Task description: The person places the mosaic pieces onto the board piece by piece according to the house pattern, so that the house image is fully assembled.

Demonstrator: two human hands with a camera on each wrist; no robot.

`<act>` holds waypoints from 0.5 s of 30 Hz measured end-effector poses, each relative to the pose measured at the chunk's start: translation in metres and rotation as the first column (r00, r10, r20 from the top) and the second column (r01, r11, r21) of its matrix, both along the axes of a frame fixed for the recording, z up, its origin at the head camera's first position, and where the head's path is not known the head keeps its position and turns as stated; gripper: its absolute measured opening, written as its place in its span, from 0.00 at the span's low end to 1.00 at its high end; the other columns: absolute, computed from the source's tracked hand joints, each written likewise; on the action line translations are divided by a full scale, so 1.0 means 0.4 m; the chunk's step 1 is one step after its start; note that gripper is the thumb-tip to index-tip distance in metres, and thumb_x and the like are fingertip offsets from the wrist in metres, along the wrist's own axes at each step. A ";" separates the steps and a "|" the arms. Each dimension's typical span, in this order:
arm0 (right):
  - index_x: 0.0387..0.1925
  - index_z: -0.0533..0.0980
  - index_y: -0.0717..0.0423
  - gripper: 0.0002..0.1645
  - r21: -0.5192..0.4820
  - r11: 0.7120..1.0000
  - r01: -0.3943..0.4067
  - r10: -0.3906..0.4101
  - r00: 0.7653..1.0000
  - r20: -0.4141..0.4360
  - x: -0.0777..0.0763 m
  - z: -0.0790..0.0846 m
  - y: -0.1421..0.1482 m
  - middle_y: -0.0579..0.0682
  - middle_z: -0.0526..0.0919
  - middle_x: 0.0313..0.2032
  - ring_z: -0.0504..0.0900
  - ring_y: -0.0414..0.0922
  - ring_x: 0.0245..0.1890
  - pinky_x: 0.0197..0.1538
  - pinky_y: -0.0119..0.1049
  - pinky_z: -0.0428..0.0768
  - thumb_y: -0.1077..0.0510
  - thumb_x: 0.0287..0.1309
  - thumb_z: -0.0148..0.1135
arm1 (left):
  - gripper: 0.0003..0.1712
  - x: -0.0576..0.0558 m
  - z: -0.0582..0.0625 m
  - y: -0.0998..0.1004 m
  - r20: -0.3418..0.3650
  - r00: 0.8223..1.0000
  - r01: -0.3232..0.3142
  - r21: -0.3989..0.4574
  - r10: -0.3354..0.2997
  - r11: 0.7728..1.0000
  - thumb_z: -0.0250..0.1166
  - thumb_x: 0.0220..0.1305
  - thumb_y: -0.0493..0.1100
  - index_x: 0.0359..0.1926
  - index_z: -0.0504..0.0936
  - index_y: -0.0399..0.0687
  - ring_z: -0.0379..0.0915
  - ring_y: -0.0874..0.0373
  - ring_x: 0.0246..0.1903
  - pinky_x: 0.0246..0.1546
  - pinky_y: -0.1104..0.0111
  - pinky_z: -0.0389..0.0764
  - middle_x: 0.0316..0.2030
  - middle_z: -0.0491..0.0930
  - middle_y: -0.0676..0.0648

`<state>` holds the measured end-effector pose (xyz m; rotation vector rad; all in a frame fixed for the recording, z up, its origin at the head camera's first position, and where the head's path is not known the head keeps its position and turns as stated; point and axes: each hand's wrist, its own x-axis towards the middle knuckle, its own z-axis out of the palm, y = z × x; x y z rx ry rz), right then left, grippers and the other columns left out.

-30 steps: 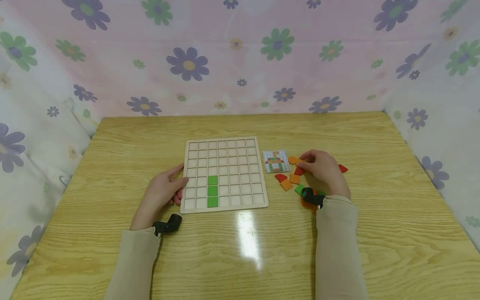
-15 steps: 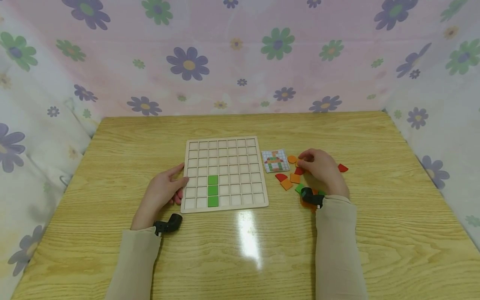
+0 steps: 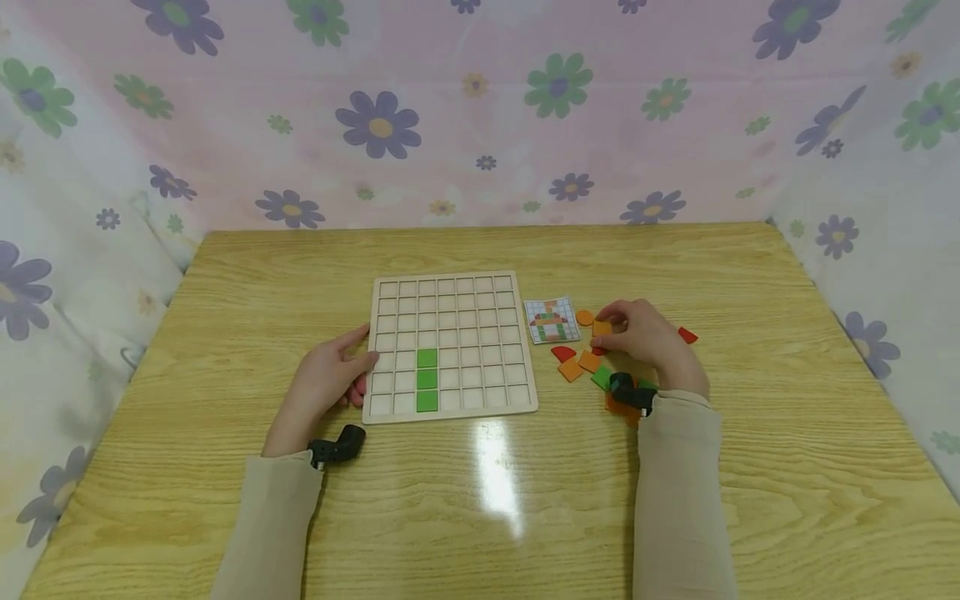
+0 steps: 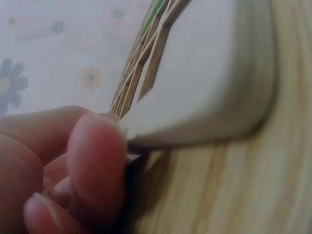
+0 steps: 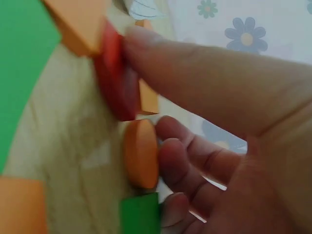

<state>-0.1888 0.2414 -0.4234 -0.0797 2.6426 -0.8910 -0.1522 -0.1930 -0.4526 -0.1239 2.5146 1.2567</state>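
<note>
My left hand (image 3: 326, 375) holds the left edge of a wooden grid board (image 3: 480, 414), thumb at the rim. In the left wrist view the thumb (image 4: 97, 161) lies against the corner side of the board (image 4: 195, 97). Three green square tiles (image 3: 427, 378) form a column in the lower left of the grid. Right of the board, my right hand (image 3: 648, 337) pinches an orange square tile (image 3: 602, 328) between thumb and forefinger. The right wrist view shows that thumb (image 5: 161, 58) beside a red tile (image 5: 117, 73), with the orange square partly hidden behind.
A small pattern card (image 3: 552, 321) lies by the board's right edge. Around the right hand are an orange disc (image 3: 584, 317), a red quarter-round tile (image 3: 563, 354), orange squares (image 3: 570, 369) and green tiles (image 3: 602, 377). Another red tile (image 3: 687, 335) sits farther right.
My right thumb has come into view below the orange square, which now shows more fully between thumb and forefinger. Nearby orange and green tiles have shifted slightly. The left hand stays at the board.
</note>
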 end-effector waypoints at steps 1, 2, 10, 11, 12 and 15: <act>0.51 0.70 0.57 0.27 0.000 1.000 -0.008 0.008 1.000 0.008 0.001 0.001 -0.001 0.58 0.65 0.48 0.64 0.54 0.46 0.50 0.50 0.64 0.48 0.52 0.62 | 0.35 0.000 0.000 0.000 0.000 1.000 -0.001 0.002 0.001 1.000 0.56 0.59 0.58 0.66 0.56 0.66 0.74 0.53 0.13 0.14 0.64 0.73 0.15 0.76 0.45; 0.51 0.70 0.57 0.27 0.001 1.000 -0.012 0.012 1.000 0.015 0.002 0.003 -0.002 0.58 0.64 0.48 0.64 0.54 0.46 0.50 0.50 0.64 0.48 0.52 0.62 | 0.35 -0.001 -0.001 0.000 0.000 1.000 0.000 0.003 0.000 1.000 0.56 0.59 0.58 0.66 0.56 0.66 0.74 0.53 0.13 0.14 0.64 0.73 0.15 0.76 0.45; 0.48 0.68 0.58 0.24 -0.021 1.000 0.009 -0.008 0.999 0.036 0.000 0.004 -0.009 0.56 0.70 0.42 0.68 0.52 0.41 0.47 0.46 0.66 0.50 0.53 0.61 | 0.35 -0.001 -0.003 -0.001 -0.011 1.000 0.010 -0.002 -0.010 1.000 0.56 0.59 0.58 0.66 0.56 0.64 0.74 0.53 0.13 0.14 0.64 0.73 0.14 0.76 0.44; 0.48 0.67 0.57 0.24 -0.018 1.000 0.012 -0.011 0.999 0.034 0.001 0.003 -0.009 0.56 0.70 0.41 0.68 0.52 0.40 0.46 0.46 0.66 0.50 0.53 0.61 | 0.35 -0.001 -0.003 -0.001 -0.012 1.000 0.010 -0.002 -0.010 1.000 0.56 0.59 0.58 0.66 0.56 0.64 0.74 0.52 0.13 0.14 0.64 0.73 0.14 0.76 0.44; 0.47 0.67 0.56 0.24 -0.013 1.000 0.015 -0.015 0.999 0.030 0.001 0.002 -0.010 0.55 0.71 0.41 0.68 0.51 0.40 0.46 0.45 0.66 0.49 0.53 0.61 | 0.35 -0.001 -0.002 -0.001 -0.011 1.000 0.010 -0.003 -0.010 1.000 0.56 0.59 0.58 0.66 0.56 0.64 0.74 0.53 0.13 0.14 0.64 0.73 0.14 0.76 0.44; 0.46 0.68 0.54 0.22 -0.005 1.000 0.028 -0.028 0.999 0.018 0.000 -0.001 -0.011 0.54 0.72 0.41 0.69 0.51 0.40 0.46 0.45 0.66 0.48 0.54 0.60 | 0.35 -0.001 -0.001 -0.001 -0.004 1.000 0.008 -0.004 -0.008 1.000 0.56 0.59 0.58 0.66 0.56 0.65 0.74 0.53 0.13 0.15 0.64 0.73 0.15 0.76 0.45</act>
